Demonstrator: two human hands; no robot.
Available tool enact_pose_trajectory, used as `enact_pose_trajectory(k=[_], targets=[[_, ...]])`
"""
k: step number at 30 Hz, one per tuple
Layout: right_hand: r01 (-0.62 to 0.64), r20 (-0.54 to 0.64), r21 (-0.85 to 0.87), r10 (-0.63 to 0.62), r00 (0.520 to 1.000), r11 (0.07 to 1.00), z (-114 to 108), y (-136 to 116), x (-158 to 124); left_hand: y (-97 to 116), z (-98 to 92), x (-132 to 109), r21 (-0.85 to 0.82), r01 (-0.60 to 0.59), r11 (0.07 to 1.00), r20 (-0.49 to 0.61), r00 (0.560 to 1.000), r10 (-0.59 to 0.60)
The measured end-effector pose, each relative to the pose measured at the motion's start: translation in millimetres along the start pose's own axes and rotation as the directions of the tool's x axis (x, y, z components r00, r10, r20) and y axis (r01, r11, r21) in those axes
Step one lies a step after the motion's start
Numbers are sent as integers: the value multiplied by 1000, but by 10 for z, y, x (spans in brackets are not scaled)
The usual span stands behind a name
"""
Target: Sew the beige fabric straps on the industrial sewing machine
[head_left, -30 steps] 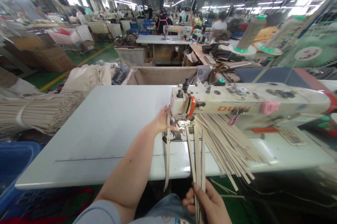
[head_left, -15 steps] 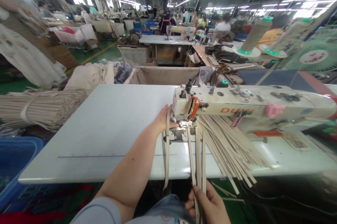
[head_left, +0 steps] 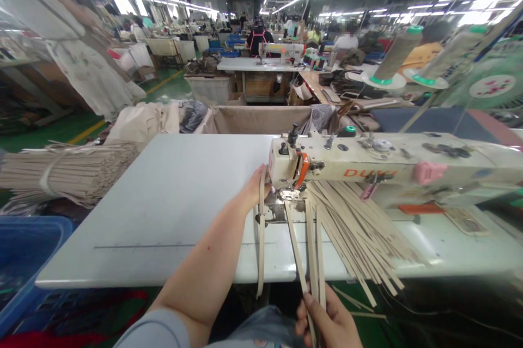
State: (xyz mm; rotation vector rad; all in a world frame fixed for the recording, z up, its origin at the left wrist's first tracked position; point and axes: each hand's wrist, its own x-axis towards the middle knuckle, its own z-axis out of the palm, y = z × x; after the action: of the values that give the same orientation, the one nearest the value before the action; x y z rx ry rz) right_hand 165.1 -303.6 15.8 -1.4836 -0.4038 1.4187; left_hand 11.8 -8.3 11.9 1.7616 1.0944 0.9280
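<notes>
My left hand [head_left: 258, 187] is beside the needle end of a white sewing machine [head_left: 347, 165], its fingertips partly hidden behind the machine head. A narrow beige fabric strip [head_left: 261, 239] runs through this hand, which looks closed on it, and hangs over the table's front edge. Below that edge my right hand [head_left: 327, 318] pinches several beige strips [head_left: 312, 250] between thumb and fingers. These stretch up to the metal plate [head_left: 281, 212] under the presser foot. One of them [head_left: 295, 244] slants away from the others.
Many loose strips [head_left: 359, 233] fan out under the machine arm. A tied strip bundle [head_left: 77, 171] and a blue basket [head_left: 36, 233] stand left of the white table [head_left: 163, 190]. Thread cones [head_left: 398, 54] rise at right. A person in patterned clothing [head_left: 90, 70] is at far left.
The view has shifted slightly. My left thumb is less visible beside the presser foot. The strip in my right hand slants more. The person at left shows more fully.
</notes>
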Motion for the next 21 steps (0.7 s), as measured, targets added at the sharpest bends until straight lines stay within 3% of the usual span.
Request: enact_pose_trajectory(k=[5,12,17,21], targets=[[19,19,-8,-19,1000,1000,6,27,-2,-17,21,28,85,-32,996,-33,999,35],[81,10,-49,-81,997,995,139,22,4,19,28,41,19,36,999,-62,997,-34],[154,5,-73,-154,988,985,218,5,42,98,26,46,169,69,983,-2,998,-69],[173,-7,-73,-174,985,982,244,21,43,149,35,34,205,127,970,-37,992,-122]])
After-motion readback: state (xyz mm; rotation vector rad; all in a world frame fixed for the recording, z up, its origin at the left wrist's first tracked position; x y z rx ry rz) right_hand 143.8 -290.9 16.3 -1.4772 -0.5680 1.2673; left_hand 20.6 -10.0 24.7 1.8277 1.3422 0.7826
